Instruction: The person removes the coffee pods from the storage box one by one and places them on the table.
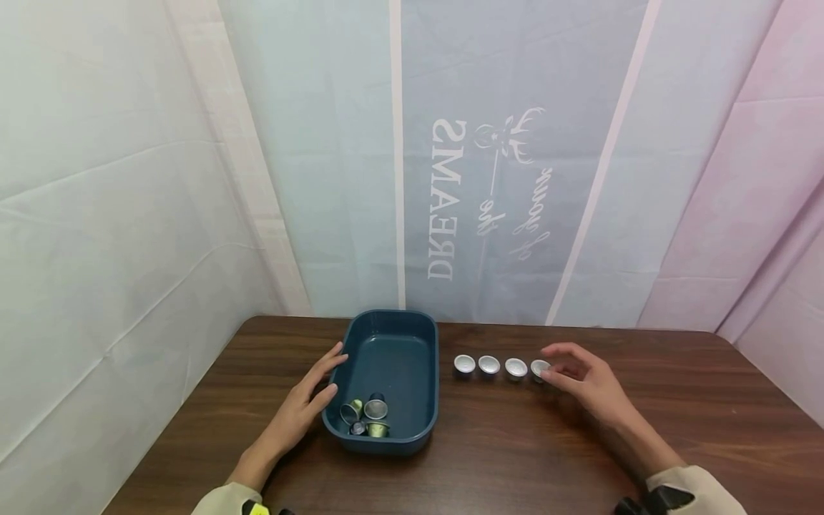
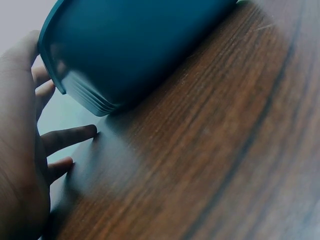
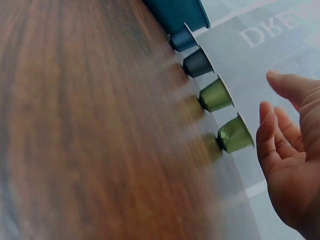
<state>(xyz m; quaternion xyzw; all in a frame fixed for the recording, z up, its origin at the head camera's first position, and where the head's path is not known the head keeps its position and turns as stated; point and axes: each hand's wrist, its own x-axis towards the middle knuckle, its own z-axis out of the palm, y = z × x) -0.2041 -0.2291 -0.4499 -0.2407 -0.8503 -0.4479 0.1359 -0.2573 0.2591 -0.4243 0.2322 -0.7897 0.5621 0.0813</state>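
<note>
Several coffee capsules stand in a row on the table, silver lids up. In the right wrist view the two nearer the bin are dark blue (image 3: pixel 183 39) and dark (image 3: pixel 198 63); the other two are green (image 3: pixel 216 95) and green (image 3: pixel 235 135). My right hand (image 1: pixel 589 383) is beside the rightmost capsule (image 1: pixel 539 368), its thumb overlapping the lid in the head view. The right wrist view shows a gap between fingers and capsule. My left hand (image 1: pixel 299 411) rests with spread fingers against the left side of a blue bin (image 1: pixel 429 400).
Inside the bin, at its near left corner, lie several more capsules, among them a green one (image 1: pixel 377 429) and a silver-lidded one (image 1: pixel 376 409). The dark wooden table (image 1: pixel 489 458) meets a printed cloth backdrop (image 1: pixel 347 179) at its far edge.
</note>
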